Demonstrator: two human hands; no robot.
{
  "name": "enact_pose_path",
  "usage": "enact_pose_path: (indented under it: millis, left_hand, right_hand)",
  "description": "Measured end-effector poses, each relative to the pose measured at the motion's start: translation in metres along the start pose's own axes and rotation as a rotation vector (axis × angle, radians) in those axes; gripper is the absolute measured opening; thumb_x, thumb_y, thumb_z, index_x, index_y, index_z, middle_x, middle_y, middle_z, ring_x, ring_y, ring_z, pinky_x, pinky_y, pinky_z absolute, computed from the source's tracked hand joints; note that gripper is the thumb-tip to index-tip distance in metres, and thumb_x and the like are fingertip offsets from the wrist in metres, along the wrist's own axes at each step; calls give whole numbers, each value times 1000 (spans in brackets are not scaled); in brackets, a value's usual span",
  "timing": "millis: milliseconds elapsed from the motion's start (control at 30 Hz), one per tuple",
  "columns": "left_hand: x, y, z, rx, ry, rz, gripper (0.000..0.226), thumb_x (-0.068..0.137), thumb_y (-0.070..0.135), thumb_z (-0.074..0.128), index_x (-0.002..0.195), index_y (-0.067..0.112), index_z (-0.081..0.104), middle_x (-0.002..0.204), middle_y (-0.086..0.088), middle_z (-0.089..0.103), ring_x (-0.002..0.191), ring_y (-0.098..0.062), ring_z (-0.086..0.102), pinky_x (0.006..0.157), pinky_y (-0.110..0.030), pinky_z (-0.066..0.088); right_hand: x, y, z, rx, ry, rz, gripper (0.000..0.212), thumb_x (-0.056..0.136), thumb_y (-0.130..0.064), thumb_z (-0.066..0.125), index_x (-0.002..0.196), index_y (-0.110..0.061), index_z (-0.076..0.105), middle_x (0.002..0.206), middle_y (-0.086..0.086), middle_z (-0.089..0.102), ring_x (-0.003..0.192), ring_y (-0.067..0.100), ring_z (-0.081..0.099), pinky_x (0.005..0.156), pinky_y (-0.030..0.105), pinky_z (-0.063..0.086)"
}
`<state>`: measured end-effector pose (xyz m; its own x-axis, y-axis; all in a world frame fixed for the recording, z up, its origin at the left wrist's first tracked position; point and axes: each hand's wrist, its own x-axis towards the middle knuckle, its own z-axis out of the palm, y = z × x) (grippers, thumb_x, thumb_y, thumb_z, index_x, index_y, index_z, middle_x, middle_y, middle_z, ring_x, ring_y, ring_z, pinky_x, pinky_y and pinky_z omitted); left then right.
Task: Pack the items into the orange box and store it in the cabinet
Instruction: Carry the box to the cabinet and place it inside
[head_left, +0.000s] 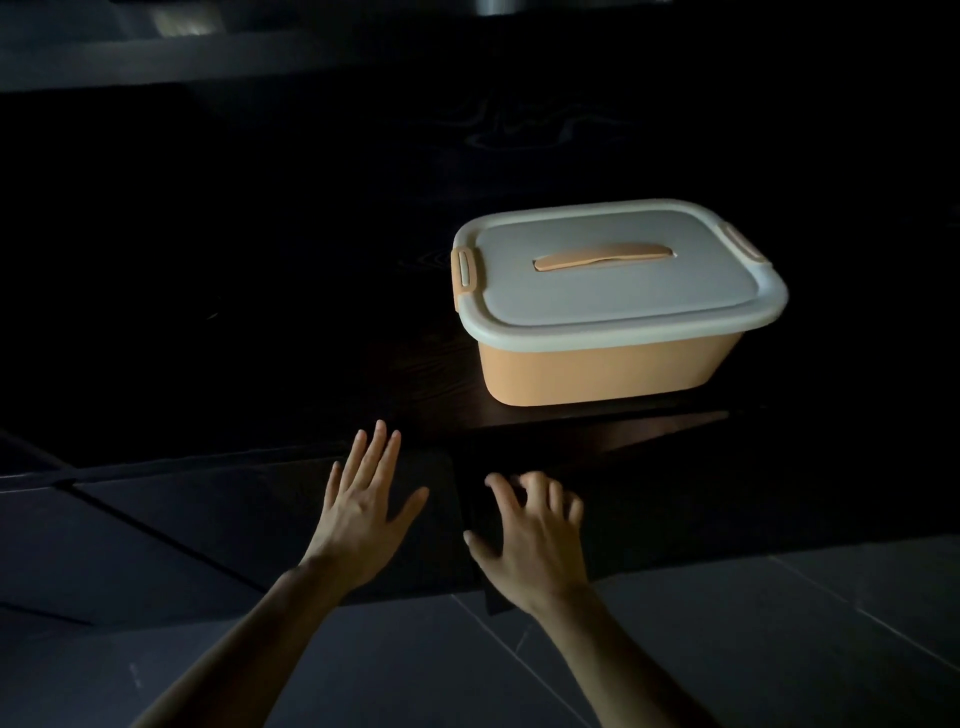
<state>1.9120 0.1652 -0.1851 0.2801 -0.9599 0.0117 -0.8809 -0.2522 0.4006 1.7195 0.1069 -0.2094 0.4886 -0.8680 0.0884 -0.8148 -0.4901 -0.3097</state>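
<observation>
The orange box (602, 371) stands on a dark wood-grain shelf (431, 395) inside the dim cabinet, right of centre. Its white lid (613, 291) is on, with an orange handle lying flat on top and orange clips at both ends. My left hand (363, 512) is spread flat, fingers apart, below and left of the box, holding nothing. My right hand (535, 540) is beside it with fingers curled loosely over a dark panel edge (470, 519); whether it grips that edge is unclear. Both hands are apart from the box.
The cabinet interior is very dark, its back wall and left side barely visible. Grey floor tiles (779, 649) lie below the hands. A dark door or panel (182, 535) stretches along the bottom left of the cabinet opening.
</observation>
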Motion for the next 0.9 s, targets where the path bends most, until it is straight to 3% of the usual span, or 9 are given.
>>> enact_pose_path:
  millis: [133, 233, 300, 367, 467, 633, 767, 900]
  left_hand:
    - [-17, 7, 0, 0, 7, 4, 76, 90, 51, 39, 142, 24, -9, 150, 10, -15, 137, -6, -20, 112, -31, -9]
    - [-31, 14, 4, 14, -17, 11, 77, 90, 50, 42, 144, 21, -5, 151, 8, -11, 136, -6, -16, 112, -32, -5]
    - [-39, 20, 7, 42, -45, 14, 77, 89, 51, 41, 145, 20, -3, 153, 5, -9, 136, -7, -16, 112, -32, -4]
    - [-46, 28, 9, 47, -60, 17, 77, 89, 52, 41, 146, 21, -1, 154, 3, -6, 135, -5, -15, 113, -34, 0]
    - [-55, 43, 11, 23, -66, 37, 77, 88, 55, 40, 146, 23, 0, 155, 4, -4, 135, -4, -14, 114, -36, 3]
    - [-69, 69, 6, 16, -75, 74, 77, 88, 57, 37, 146, 23, -2, 155, 4, -5, 134, -3, -14, 112, -35, 3]
    - [-80, 91, 1, 5, -92, 80, 76, 89, 53, 37, 146, 21, -1, 156, 0, -3, 141, -13, -7, 113, -36, 5]
    - [-89, 111, -5, -5, -138, 77, 73, 91, 49, 40, 146, 20, 2, 156, -3, 3, 142, -19, 4, 114, -36, 11]
  right_hand:
    - [-47, 6, -11, 62, 116, -23, 41, 78, -58, 46, 107, -32, 59, 112, -4, 56, 111, 18, 51, 102, 46, 27]
    - [-76, 13, -24, 71, 173, -17, 25, 79, -56, 45, 84, -34, 57, 85, -15, 58, 93, 12, 58, 94, 42, 27]
    - [-86, 20, -38, 96, 110, 61, 32, 79, -63, 39, 77, -33, 50, 72, -17, 50, 82, 9, 56, 89, 40, 29]
    - [-96, 28, -48, 102, 12, 162, 47, 77, -72, 28, 86, -31, 50, 76, -15, 52, 84, 11, 54, 89, 39, 27]
    - [-120, 42, -53, 5, -60, 265, 75, 72, -82, 15, 109, -28, 51, 99, -6, 60, 94, 14, 55, 90, 39, 26]
    - [-162, 82, -67, -100, -143, 390, 97, 63, -87, -6, 129, -33, 39, 118, -2, 59, 107, 15, 54, 93, 41, 17]
    - [-195, 117, -86, -199, -180, 446, 96, 64, -83, -11, 132, -34, 37, 119, -5, 60, 112, 13, 52, 99, 42, 22]
    - [-219, 154, -97, -226, -274, 530, 76, 76, -77, 4, 134, -37, 31, 115, -8, 63, 112, 11, 53, 101, 47, 14]
